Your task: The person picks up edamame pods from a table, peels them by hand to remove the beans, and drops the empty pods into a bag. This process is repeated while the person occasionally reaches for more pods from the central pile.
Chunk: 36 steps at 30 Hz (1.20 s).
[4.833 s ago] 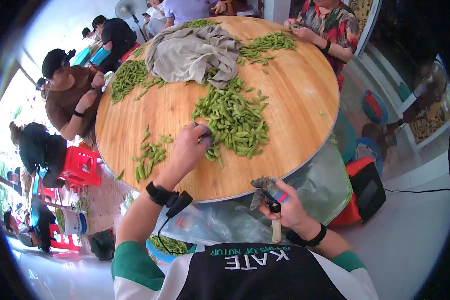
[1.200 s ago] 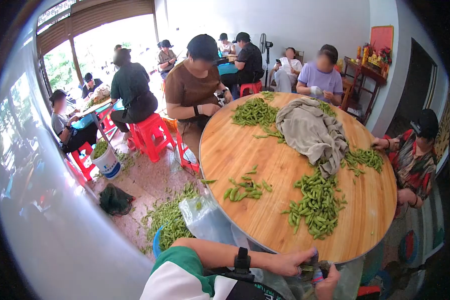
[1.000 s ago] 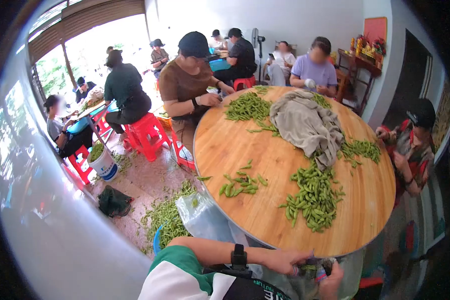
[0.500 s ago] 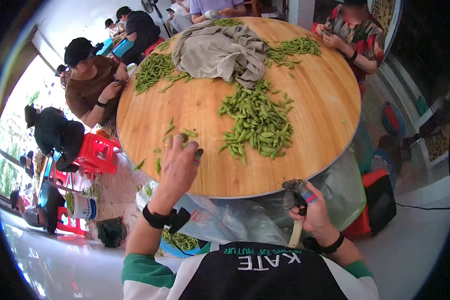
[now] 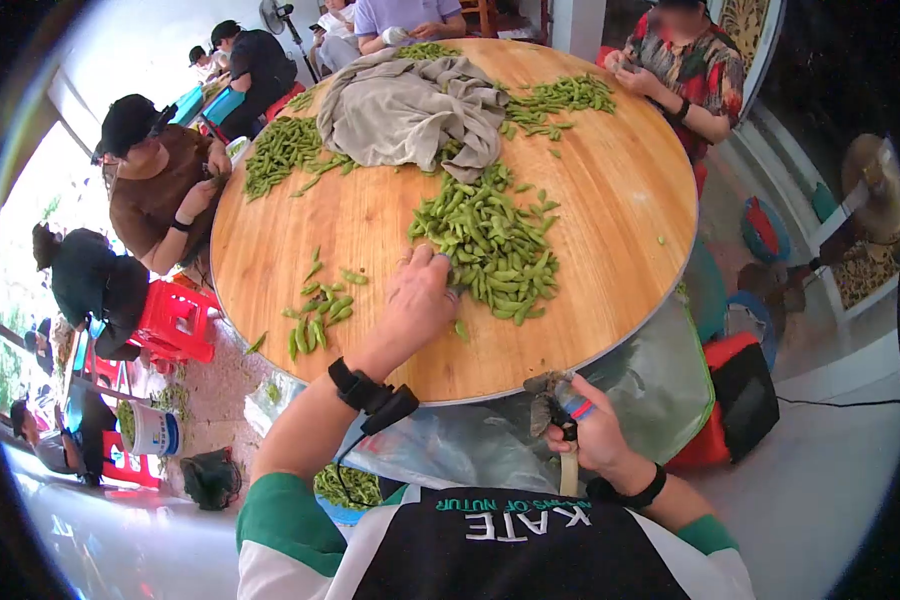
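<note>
On the round wooden table [image 5: 610,230], a large heap of green soybean pods [image 5: 500,250] lies in front of me. My left hand [image 5: 417,298] reaches to the near left edge of that heap, fingers curled down on soybean pods, fingertips partly hidden. To its left is a small loose group of pods [image 5: 315,318]. By the table's near edge, my right hand [image 5: 598,432] is closed around a dark grey and black object [image 5: 547,405] with a pale strip hanging below; I cannot tell what it is. Both wrists wear black bands.
A crumpled grey cloth [image 5: 400,105] lies at the table's centre, with more pods [image 5: 285,160] beside it. Several people sit around. Clear plastic sheeting [image 5: 470,445] hangs below the near edge, over a blue basin of pods [image 5: 350,487]. Red stools [image 5: 175,320] stand left.
My left hand has moved right, from the loose pods to the large heap. More pods now show in the small left group. My right hand still grips the dark object.
</note>
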Tool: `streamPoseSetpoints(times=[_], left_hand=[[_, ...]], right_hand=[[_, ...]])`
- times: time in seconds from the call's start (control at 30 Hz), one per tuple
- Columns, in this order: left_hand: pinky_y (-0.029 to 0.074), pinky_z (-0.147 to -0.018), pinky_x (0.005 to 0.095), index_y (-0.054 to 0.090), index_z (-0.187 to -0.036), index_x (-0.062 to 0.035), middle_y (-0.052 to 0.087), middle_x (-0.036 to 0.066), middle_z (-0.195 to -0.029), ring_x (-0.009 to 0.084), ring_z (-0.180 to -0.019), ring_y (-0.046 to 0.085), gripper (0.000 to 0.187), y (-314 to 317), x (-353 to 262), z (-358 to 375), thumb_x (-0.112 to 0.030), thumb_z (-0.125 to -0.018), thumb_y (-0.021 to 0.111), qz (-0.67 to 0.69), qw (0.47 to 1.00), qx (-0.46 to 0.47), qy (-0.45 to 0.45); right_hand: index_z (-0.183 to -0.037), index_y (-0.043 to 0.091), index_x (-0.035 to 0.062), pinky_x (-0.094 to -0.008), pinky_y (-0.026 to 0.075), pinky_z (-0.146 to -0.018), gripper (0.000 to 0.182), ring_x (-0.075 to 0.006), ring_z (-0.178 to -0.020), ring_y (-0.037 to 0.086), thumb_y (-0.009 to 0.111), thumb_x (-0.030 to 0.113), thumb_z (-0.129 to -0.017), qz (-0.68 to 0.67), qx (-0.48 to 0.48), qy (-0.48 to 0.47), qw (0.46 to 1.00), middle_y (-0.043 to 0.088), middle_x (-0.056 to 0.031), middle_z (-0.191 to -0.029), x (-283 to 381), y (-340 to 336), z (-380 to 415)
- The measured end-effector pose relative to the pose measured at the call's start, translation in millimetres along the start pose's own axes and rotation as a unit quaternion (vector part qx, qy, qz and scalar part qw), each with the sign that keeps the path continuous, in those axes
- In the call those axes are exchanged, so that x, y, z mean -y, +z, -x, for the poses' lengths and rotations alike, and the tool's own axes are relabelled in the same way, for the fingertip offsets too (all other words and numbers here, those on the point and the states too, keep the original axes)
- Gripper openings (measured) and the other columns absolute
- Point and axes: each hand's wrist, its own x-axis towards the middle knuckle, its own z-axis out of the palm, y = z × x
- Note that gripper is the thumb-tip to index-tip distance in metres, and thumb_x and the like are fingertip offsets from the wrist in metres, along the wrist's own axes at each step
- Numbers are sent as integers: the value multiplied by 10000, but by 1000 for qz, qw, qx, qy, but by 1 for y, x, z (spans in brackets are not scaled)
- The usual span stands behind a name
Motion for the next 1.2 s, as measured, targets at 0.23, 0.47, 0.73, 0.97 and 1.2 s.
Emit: streamPoseSetpoints(times=[0.23,0.47,0.73,0.97,1.2], left_hand=[[475,-635,374,543,-841,-18,605,155,-823,326,-760,598,148,-23,-27,21,-33,-746,656,192,980,5,-43],[485,-656,255,591,-939,-16,641,33,-818,95,-743,593,162,-15,-71,48,19,-794,656,491,861,111,-78],[489,-749,246,598,-960,10,626,16,-863,85,-817,587,172,-19,-83,52,64,-801,639,539,825,120,-124],[480,-754,237,604,-978,11,633,27,-884,86,-830,585,193,-16,-82,55,66,-796,639,557,816,114,-107],[497,-635,248,609,-955,-21,632,30,-792,107,-719,604,183,-6,-65,55,30,-785,654,709,671,171,-133]], right_hand=[[-1302,450,35,-213,334,-432,416,-97,-554,426,281,269,-1002,79,15,-47,996,561,-109,-759,29,16,-6],[-1249,471,52,-217,328,-422,341,-80,-469,400,313,94,-950,78,34,-69,994,490,-43,-632,30,27,-6],[-1211,484,51,-216,330,-420,299,-79,-467,406,333,117,-961,68,51,-79,993,488,-41,-600,25,25,-4],[-1199,519,50,-211,314,-404,291,-61,-439,400,361,130,-967,97,36,-99,990,492,-14,-588,22,26,-4],[-1176,566,49,-214,304,-395,293,-57,-428,399,389,165,-974,150,51,-122,980,497,-5,-578,28,25,-5]])
